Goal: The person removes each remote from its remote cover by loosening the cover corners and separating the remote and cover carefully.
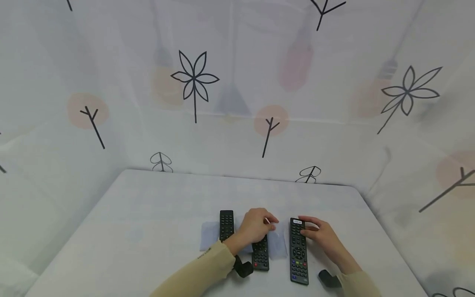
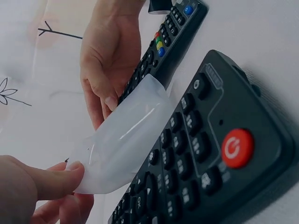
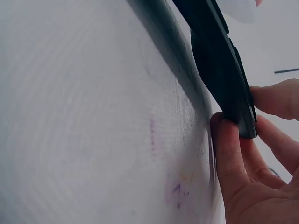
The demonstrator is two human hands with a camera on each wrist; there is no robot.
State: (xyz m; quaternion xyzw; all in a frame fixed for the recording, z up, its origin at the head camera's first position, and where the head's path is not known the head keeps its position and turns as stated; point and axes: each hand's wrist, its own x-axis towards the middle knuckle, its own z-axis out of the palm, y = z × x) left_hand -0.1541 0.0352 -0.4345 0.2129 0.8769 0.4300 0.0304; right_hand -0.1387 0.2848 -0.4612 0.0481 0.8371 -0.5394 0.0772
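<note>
My left hand (image 1: 256, 226) pinches the far end of a translucent plastic sleeve (image 2: 128, 140) between thumb and fingers. That sleeve lies between two black remote controls. The middle remote control (image 1: 261, 258), with a red power button, is partly hidden under my left hand and wrist. At the right, my right hand (image 1: 324, 239) holds the far end of a longer black remote control (image 1: 298, 255) with coloured buttons. In the right wrist view, its thumb is on the button side of the remote and fingers are under its end, which is tilted off the table.
A third black remote control (image 1: 226, 225) lies to the left, beside another plastic sleeve (image 1: 209, 236). All rest on a white table (image 1: 148, 231), backed by a patterned cloth (image 1: 230, 82). Black wrist devices (image 1: 243, 268) sit below both hands.
</note>
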